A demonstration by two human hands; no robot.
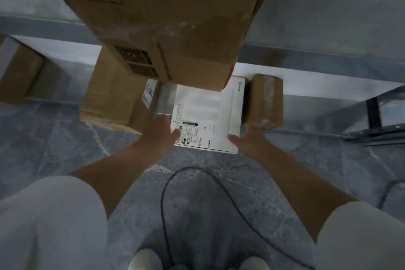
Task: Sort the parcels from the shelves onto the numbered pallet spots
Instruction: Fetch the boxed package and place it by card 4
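the white parcel [208, 112] lies flat between the two hands, its near corners under the thumbs. it is a smooth, slim rectangular box with a printed label. a creased brown carton [114, 98] flanks it left, a tape-wrapped brown parcel [265, 101] right. the left hand [162, 131] and right hand [249, 138] clasp its side edges, fingers mostly hidden.

The big cardboard box [166, 17] above both hands runs off the top edge and covers the far end of the white parcel [208, 114] between them. The left hand [161, 130] and right hand [248, 138] show only thumbs on top, with the fingers hidden down its sides. The label [189, 131] by the left thumb is too small to read. Far left of the left hand, a brown box [19, 72] is cut off.
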